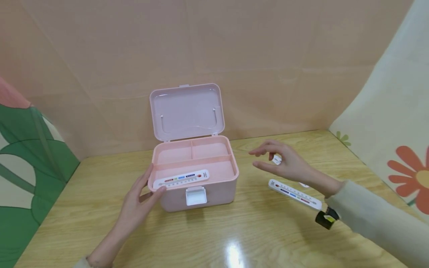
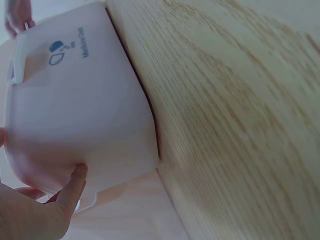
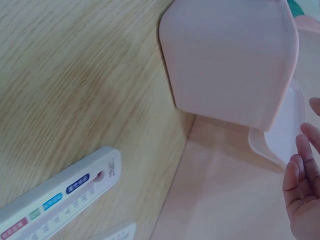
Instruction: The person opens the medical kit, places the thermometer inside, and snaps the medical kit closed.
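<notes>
1. A pink box (image 1: 214, 193) sits on the desk (image 1: 214, 234), with its lid (image 1: 187, 111) standing up open at the back.
2. The top of the box has three spaces: two small ones side by side at the back, and one long one in front.
3. One white thermometer (image 1: 181, 179) is in the long front space, on the left side, close to the front wall. I cannot tell if it lies flat.
4. Nothing shows in the two small back spaces.
5. The left hand (image 1: 137, 203) is spread at the left front corner of the box. Its thumb is by the end of the thermometer, and a finger touches the side of the box.
6. The right hand (image 1: 283, 160) is up over the desk, to the right of the box. Its fingers bend softly, the thumb is apart from them, and it has hold of nothing.
7. A second thermometer (image 1: 295, 194) lies on the desk, right of the box, near the right hand.
8. Another white piece (image 1: 276, 160) peeks out by the right hand, mostly hidden.
9. A white clasp (image 1: 196, 197) hangs on the front of the box.
</notes>
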Demonstrator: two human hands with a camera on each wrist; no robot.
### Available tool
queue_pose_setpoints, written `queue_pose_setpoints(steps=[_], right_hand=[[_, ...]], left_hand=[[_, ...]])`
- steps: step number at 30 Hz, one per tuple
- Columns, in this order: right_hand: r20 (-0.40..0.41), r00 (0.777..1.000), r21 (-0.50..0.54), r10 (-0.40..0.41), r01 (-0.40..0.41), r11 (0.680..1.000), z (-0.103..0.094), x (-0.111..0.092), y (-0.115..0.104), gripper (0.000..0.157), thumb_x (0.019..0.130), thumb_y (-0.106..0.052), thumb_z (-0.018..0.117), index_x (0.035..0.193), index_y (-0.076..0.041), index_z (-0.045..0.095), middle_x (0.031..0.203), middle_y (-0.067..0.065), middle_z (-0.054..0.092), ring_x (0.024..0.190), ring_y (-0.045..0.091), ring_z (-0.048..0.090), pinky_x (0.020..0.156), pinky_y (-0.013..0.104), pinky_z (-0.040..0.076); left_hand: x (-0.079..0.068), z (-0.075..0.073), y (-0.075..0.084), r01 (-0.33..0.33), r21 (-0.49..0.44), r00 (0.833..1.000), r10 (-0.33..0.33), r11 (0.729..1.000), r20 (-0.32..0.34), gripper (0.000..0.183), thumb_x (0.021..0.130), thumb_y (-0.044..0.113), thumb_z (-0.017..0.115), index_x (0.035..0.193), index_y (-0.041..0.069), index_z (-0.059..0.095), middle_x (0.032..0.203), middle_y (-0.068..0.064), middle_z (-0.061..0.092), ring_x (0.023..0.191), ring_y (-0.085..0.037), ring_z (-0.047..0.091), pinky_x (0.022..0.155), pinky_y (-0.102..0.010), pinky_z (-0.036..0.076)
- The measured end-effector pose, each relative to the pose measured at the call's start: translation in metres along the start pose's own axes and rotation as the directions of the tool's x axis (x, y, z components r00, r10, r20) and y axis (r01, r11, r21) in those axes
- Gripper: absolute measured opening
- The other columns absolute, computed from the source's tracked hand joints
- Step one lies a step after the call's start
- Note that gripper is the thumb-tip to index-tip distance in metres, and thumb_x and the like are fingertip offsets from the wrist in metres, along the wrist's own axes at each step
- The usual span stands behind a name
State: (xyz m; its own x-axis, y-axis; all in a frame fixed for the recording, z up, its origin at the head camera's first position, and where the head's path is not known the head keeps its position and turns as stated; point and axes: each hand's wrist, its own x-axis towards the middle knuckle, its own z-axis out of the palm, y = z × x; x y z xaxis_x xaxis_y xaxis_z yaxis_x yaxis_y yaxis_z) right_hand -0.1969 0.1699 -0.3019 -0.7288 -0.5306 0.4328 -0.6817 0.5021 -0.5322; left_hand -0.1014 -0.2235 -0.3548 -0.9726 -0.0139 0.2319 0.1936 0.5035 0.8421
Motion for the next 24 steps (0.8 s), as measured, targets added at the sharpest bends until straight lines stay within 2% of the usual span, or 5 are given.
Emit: queue_pose_setpoints(steps=[6, 11, 24], right_hand=[[-0.015, 1.000, -0.016, 0.006, -0.007, 1.000, -0.005, -0.006, 0.005, 0.030, 0.083, -0.013, 0.074, 0.113, -0.016, 0.070, 0.101, -0.008, 0.067, 0.084, 0.005, 0.053, 0.067, 0.021, 0.048], [-0.007, 0.999, -0.027, 0.046, -0.046, 0.999, -0.013, -0.012, 0.008, 0.030, 0.084, -0.016, 0.074, 0.114, -0.018, 0.069, 0.101, -0.009, 0.065, 0.083, 0.005, 0.052, 0.068, 0.020, 0.047], [-0.018, 0.998, -0.087, 0.055, -0.057, 0.995, -0.030, -0.030, 0.018, 0.034, 0.082, -0.014, 0.075, 0.116, -0.016, 0.068, 0.096, -0.010, 0.061, 0.087, 0.001, 0.051, 0.068, 0.018, 0.048]], left_hand=[[0.000, 0.000, 0.001, 0.011, 0.009, 1.000, -0.011, 1.000, 0.005, 0.071, 0.093, 0.025, 0.063, 0.153, 0.020, 0.025, 0.153, -0.015, 0.031, 0.135, -0.035, 0.037, 0.099, -0.044, 0.051], [0.000, 0.000, 0.001, -0.002, 0.004, 1.000, 0.002, 1.000, 0.002, 0.070, 0.093, 0.024, 0.064, 0.152, 0.020, 0.026, 0.152, -0.015, 0.033, 0.134, -0.034, 0.039, 0.099, -0.044, 0.051], [-0.001, 0.001, 0.001, -0.016, -0.007, 1.000, 0.016, 1.000, 0.000, 0.070, 0.093, 0.021, 0.064, 0.152, 0.020, 0.026, 0.152, -0.015, 0.033, 0.134, -0.033, 0.039, 0.099, -0.044, 0.051]])
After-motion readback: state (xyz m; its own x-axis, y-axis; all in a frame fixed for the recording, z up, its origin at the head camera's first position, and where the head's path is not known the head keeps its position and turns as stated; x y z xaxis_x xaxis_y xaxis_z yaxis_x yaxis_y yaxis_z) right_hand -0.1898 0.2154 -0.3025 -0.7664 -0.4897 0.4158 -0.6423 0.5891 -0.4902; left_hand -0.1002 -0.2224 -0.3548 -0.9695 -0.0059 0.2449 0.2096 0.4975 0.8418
